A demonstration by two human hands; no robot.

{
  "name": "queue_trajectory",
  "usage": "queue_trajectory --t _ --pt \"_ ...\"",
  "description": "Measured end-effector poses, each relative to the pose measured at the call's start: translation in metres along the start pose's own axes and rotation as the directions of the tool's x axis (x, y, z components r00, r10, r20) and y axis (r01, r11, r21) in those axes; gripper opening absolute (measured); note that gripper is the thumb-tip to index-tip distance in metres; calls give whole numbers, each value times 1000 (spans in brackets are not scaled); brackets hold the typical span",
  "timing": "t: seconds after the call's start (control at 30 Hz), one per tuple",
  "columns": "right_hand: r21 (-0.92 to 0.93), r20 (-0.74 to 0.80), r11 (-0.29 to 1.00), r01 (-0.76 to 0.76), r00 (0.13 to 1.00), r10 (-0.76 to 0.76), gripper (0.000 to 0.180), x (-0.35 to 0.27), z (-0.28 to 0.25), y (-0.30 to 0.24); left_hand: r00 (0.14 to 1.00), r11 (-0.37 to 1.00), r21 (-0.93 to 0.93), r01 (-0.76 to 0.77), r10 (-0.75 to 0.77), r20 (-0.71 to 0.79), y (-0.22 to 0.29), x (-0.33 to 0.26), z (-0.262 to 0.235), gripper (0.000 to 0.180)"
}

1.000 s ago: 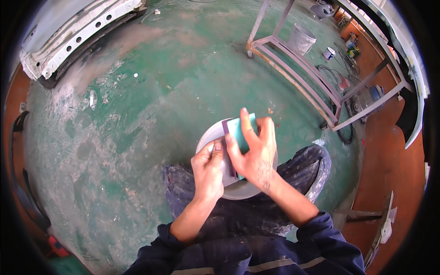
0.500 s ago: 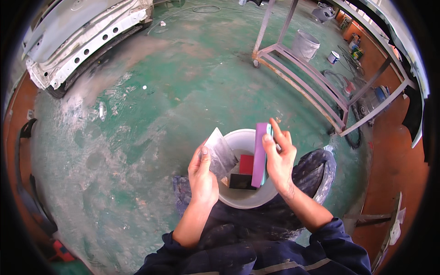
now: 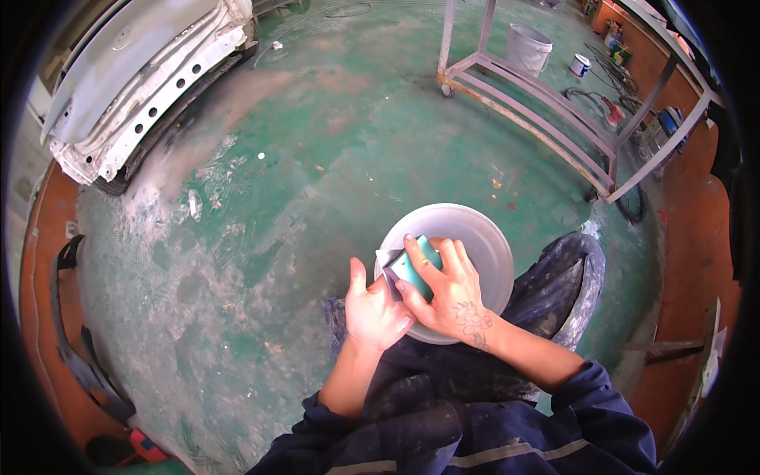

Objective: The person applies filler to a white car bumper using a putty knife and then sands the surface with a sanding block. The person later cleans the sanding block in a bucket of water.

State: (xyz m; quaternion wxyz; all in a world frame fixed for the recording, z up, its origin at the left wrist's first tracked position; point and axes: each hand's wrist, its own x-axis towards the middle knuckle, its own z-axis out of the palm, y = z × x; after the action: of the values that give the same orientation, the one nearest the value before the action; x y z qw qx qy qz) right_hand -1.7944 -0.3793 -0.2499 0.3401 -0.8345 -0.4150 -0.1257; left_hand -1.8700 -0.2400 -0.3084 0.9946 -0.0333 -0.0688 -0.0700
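Observation:
Over a white bucket (image 3: 499,249) my two hands meet. My right hand (image 3: 455,297), palm down, grips a teal and purple sanding block (image 3: 419,261), its fingers spread over the teal side. Beneath the block, a pale corner of what looks like a grey sandpaper sheet (image 3: 385,257) sticks out. My left hand (image 3: 374,317) is palm up under the sheet and block. Its thumb stands away, while the other fingers are mostly hidden. The hands and block cover part of the bucket's inside.
The bucket stands by my dusty trouser leg (image 3: 570,285). A metal rack on casters (image 3: 538,111) stands ahead right, with a grey bucket (image 3: 528,51) and a small can (image 3: 580,65) behind it. Far left is a car body part (image 3: 150,79); a dark trim piece (image 3: 75,340) leans nearer.
The sanding block has moved left and turned from upright, teal side up, onto the sheet. My left hand has turned palm up. The red and black pads in the bucket are now out of sight.

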Motion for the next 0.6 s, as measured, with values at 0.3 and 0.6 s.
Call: queue_trajectory --t 0.3,0.6 --pt "16 18 999 -36 999 35 54 16 -2 -33 906 744 652 -148 366 -212 -25 -4 0 97" --pt "-18 75 996 -85 993 87 54 28 -5 -24 949 642 767 -2 242 -200 -19 -2 -9 103"
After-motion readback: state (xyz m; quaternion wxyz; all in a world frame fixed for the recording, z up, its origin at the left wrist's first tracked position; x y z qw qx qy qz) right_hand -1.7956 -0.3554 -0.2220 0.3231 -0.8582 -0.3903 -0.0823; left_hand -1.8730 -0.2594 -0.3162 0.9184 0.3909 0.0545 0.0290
